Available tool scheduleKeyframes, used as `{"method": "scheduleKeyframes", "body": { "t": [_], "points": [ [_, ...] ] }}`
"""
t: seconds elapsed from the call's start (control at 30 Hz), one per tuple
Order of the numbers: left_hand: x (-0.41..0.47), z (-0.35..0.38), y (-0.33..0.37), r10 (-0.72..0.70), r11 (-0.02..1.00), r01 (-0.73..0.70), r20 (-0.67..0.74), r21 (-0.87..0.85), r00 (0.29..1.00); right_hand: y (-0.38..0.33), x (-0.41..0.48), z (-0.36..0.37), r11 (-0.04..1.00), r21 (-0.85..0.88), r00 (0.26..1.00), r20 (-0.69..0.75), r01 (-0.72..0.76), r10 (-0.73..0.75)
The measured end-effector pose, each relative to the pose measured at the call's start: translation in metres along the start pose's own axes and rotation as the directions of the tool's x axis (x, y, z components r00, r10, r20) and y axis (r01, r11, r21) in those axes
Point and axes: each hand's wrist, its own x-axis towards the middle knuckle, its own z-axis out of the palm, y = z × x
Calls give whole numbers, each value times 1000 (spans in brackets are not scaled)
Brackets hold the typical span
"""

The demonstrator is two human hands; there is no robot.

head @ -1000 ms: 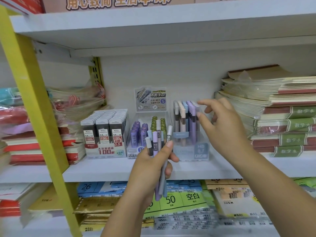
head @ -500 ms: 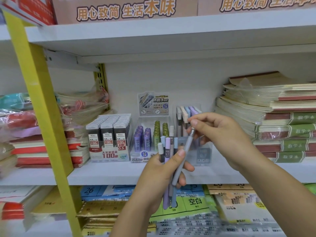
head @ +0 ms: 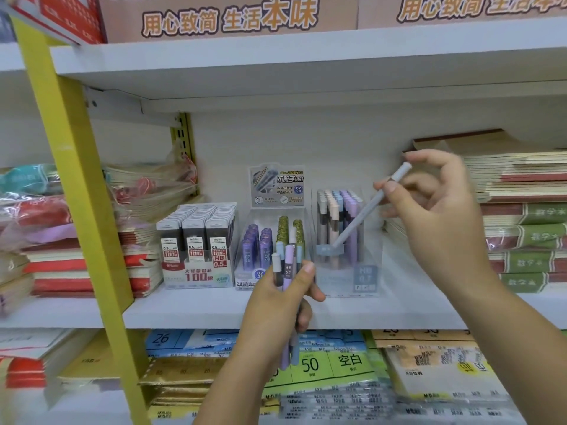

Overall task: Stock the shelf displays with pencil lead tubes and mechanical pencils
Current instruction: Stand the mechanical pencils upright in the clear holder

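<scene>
My left hand point(head: 280, 297) grips a bunch of mechanical pencils point(head: 287, 271) upright, in front of the middle shelf. My right hand point(head: 435, 216) pinches one grey-blue pencil point(head: 365, 214) near its top; it slants down to the left, its tip over the front of the clear pencil display box point(head: 346, 240). That box holds several pastel pencils standing upright. To its left stand a display of purple and green lead tubes point(head: 270, 243) and a box of dark 0.5 HB lead cases point(head: 198, 240).
Stacks of notebooks point(head: 521, 216) fill the shelf right of the pencil box, and wrapped notebook packs point(head: 92, 237) lie at the left. A yellow upright post point(head: 73, 191) crosses the left side. Paper packs point(head: 322, 363) lie on the shelf below.
My right hand pulled one pencil out of the bunch in my left hand and carried it up and right, over the clear box. The view shifted downward slightly.
</scene>
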Motion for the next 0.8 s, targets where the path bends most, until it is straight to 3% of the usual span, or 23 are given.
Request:
{"method": "scheduleKeyframes", "body": {
  "t": [0.13,0.33,0.43,0.57,0.8],
  "points": [
    [2,-4,-1,9,1000,-9,-22,12,1000,2,2,-4,976,-184,994,11,112,-112],
    [3,-3,-3,-6,1000,6,7,-12,1000,3,3,-7,979,-139,986,-56,149,-158],
    [3,-3,-4,5,1000,-5,33,-12,999,7,5,-8,953,-234,979,-12,194,-202],
    [0,-1,-2,-7,1000,7,51,-4,999,21,4,-6,895,-425,986,147,135,-79],
    [0,0,0,-22,998,24,38,-52,999,25,4,-7,896,-434,980,198,96,-9]
  ]
}}
